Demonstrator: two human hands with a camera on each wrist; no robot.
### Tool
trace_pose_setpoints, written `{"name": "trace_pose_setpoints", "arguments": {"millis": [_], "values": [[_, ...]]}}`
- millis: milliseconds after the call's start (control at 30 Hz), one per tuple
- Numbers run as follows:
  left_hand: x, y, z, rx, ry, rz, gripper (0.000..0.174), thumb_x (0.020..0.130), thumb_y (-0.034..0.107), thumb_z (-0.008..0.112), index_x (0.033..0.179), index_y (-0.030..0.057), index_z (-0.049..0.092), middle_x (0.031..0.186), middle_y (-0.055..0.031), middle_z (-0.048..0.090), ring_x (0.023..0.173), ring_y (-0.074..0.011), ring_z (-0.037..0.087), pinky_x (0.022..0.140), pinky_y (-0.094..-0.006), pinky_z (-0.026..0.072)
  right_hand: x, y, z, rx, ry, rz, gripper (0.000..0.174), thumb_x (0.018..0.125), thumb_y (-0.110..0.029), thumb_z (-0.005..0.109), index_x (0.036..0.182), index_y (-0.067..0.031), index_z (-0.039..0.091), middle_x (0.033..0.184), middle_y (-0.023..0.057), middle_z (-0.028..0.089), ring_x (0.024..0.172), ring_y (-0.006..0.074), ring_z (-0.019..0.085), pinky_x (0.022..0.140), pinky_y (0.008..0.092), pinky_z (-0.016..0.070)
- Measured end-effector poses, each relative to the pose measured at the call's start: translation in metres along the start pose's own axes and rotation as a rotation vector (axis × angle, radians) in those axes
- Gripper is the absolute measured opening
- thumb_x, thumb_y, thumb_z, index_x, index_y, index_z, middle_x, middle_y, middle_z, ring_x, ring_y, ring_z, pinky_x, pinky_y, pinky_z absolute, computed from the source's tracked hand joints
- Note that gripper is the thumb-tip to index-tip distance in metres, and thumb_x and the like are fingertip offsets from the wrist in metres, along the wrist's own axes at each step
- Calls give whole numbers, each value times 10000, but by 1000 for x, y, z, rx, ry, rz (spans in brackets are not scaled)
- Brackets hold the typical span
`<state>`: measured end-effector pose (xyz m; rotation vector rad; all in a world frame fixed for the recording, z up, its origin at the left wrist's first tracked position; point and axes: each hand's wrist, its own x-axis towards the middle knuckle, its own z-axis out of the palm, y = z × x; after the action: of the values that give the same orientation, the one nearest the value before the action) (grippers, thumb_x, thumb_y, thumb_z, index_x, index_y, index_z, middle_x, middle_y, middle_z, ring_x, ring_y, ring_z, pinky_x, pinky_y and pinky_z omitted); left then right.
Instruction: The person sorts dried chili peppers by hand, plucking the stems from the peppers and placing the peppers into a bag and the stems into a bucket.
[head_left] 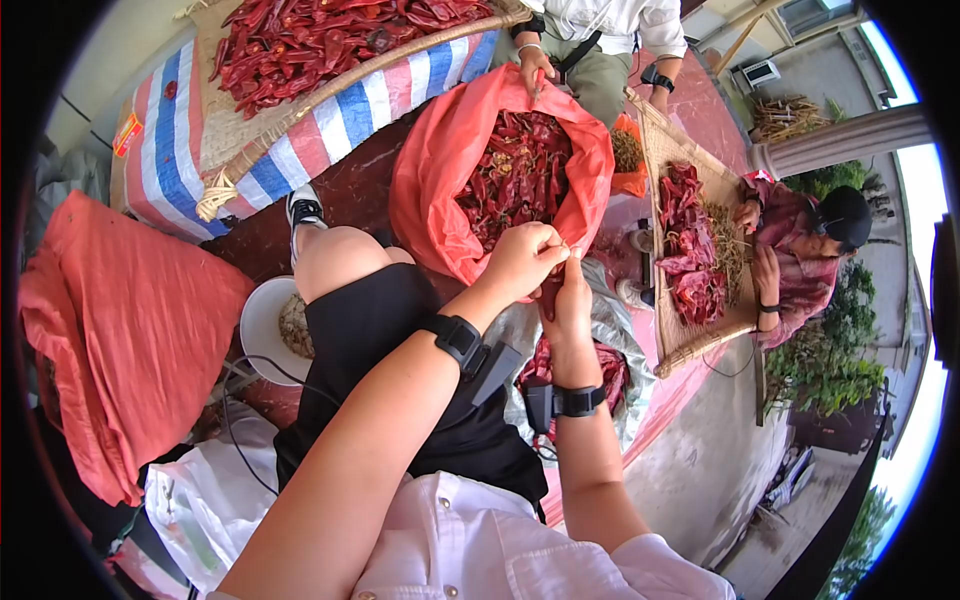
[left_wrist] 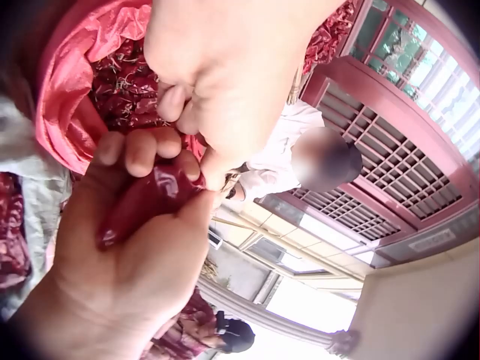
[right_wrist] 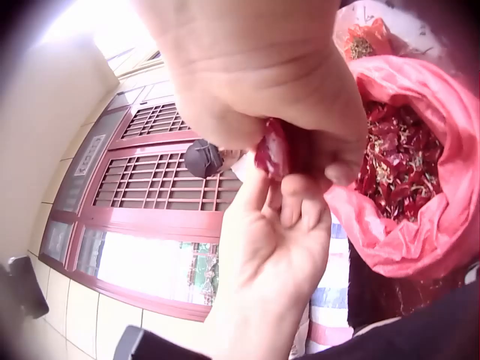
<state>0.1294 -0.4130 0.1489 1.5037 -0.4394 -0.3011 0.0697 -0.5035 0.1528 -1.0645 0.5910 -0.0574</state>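
Both hands meet over the near rim of an open red sack (head_left: pixel 440 170) filled with dried red chilies (head_left: pixel 515 170). My right hand (head_left: pixel 570 305) grips a dark red chili (left_wrist: pixel 146 199) in its curled fingers and thumb. Just above it, my left hand (head_left: pixel 525 258) pinches the top end of that chili (right_wrist: pixel 274 150) with its fingertips. In the head view the hands hide most of the chili. My bent knee (head_left: pixel 340 260) is to the left of the sack.
A grey bag (head_left: pixel 600 300) holding more chilies lies under my hands. A white bowl (head_left: pixel 265 330) sits beside my knee. Woven trays of chilies lie at top left (head_left: pixel 300 40) and right (head_left: pixel 700 240). One person (head_left: pixel 600 40) sits beyond the sack, another (head_left: pixel 800 240) at the right tray.
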Motion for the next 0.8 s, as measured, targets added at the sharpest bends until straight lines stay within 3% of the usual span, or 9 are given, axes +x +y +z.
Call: {"name": "trace_pose_setpoints", "arguments": {"millis": [67, 100, 167, 367, 500, 567, 600, 633, 800], "values": [[-1, -5, 5, 166, 67, 128, 123, 777, 115, 582, 736, 5, 544, 677, -95, 534, 619, -216, 570, 527, -350, 458, 3, 12, 10, 82, 244, -52, 343, 934, -394, 378, 840, -103, 532, 510, -19, 450, 311, 84, 320, 303, 241, 238], [-1, 0, 6, 331, 137, 258, 125, 755, 122, 576, 731, 8, 531, 718, -123, 526, 680, -267, 579, 585, -379, 462, 3, 14, 15, 124, 271, -70, 334, 933, -391, 381, 855, -107, 538, 569, -7, 487, 364, 92, 378, 331, 240, 280], [-4, 8, 3, 448, 118, 257, 124, 765, 132, 549, 719, 27, 503, 754, -124, 504, 697, -307, 555, 580, -395, 458, 3, 17, 25, 218, 323, -98, 318, 932, -383, 383, 883, -114, 547, 675, 13, 547, 461, 105, 474, 385, 243, 353], [-4, 18, -5, 633, 94, 404, 107, 787, 135, 551, 743, 44, 516, 751, -108, 496, 680, -317, 544, 583, -396, 456, 15, 23, 16, 329, 356, 15, 343, 942, -364, 334, 831, -105, 531, 729, 20, 553, 550, 145, 511, 477, 290, 411], [8, -3, -7, 459, 383, 294, 123, 831, 152, 527, 753, 57, 527, 724, -82, 525, 619, -231, 561, 535, -330, 447, 14, 34, -16, 327, 74, 53, 410, 949, -388, 288, 721, -93, 458, 686, 50, 496, 529, 168, 456, 503, 297, 386], [13, -26, -10, -243, 245, -204, 168, 876, 175, 487, 755, 67, 531, 688, -30, 530, 606, -134, 547, 503, -255, 412, -6, 19, -3, 138, -155, -15, 460, 949, -427, 257, 662, -88, 377, 635, 70, 428, 499, 171, 381, 501, 281, 343], [11, -26, -19, -645, 59, -396, 194, 903, 197, 452, 786, 67, 537, 697, 2, 537, 635, -76, 519, 520, -208, 398, -11, 15, -3, 103, -165, -14, 516, 938, -486, 226, 665, -73, 372, 618, 74, 407, 499, 171, 355, 487, 266, 314], [8, -22, -15, -822, 85, -522, 149, 893, 181, 465, 839, 66, 544, 748, -14, 564, 647, -79, 521, 555, -208, 419, -14, 11, -7, 105, -162, -17, 516, 938, -486, 226, 665, -73, 372, 618, 74, 407, 499, 171, 355, 487, 266, 314], [2, -12, -10, -717, -133, -507, 95, 868, 138, 501, 903, 65, 550, 802, -7, 569, 668, -66, 515, 578, -201, 420, -22, -9, -21, -142, -149, -90, 588, 917, -551, 203, 664, -59, 403, 599, 71, 435, 473, 151, 380, 467, 243, 313]]}}
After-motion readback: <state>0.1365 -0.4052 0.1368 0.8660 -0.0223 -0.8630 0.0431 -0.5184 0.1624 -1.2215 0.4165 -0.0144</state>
